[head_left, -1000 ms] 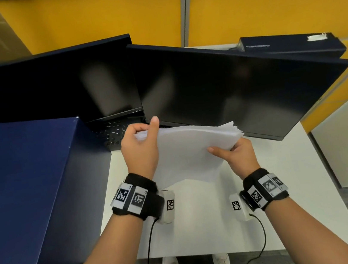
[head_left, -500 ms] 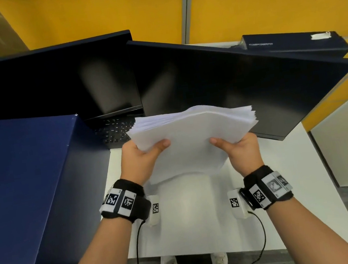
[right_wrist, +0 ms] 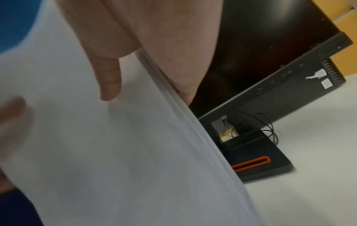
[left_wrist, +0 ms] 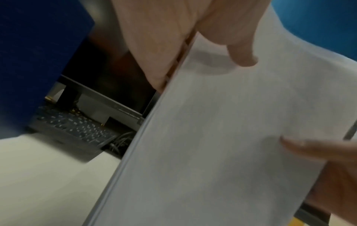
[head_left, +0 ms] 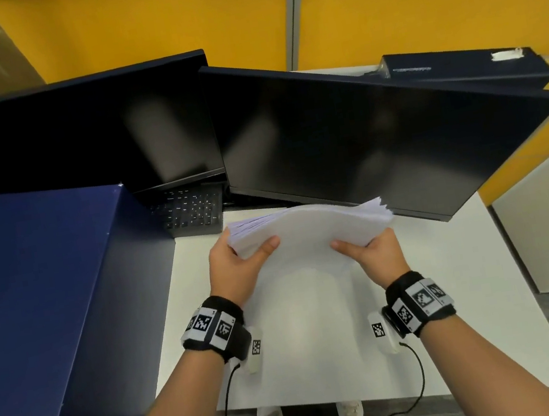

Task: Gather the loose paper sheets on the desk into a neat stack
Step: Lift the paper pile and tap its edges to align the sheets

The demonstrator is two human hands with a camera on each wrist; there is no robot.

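Note:
A thick stack of white paper sheets (head_left: 309,234) is held above the white desk (head_left: 458,305), in front of the monitors. My left hand (head_left: 239,266) grips its left edge, thumb on the near face and fingers behind. My right hand (head_left: 376,253) grips its right edge the same way. The top edges fan unevenly at both upper corners. In the left wrist view the stack (left_wrist: 222,145) fills the frame under the thumb of my left hand (left_wrist: 203,45). The right wrist view shows the layered side of the stack (right_wrist: 115,152) pinched by my right hand (right_wrist: 135,61).
Two dark monitors (head_left: 345,140) stand behind the paper, with a black keyboard (head_left: 192,213) beneath the left one. A tall dark blue box (head_left: 42,306) borders the desk on the left. A black monitor base with an orange slot (right_wrist: 257,162) sits at the right.
The stack rose and turned to face me, then dropped a little toward the desk. My left thumb moved from the top corner to the near face.

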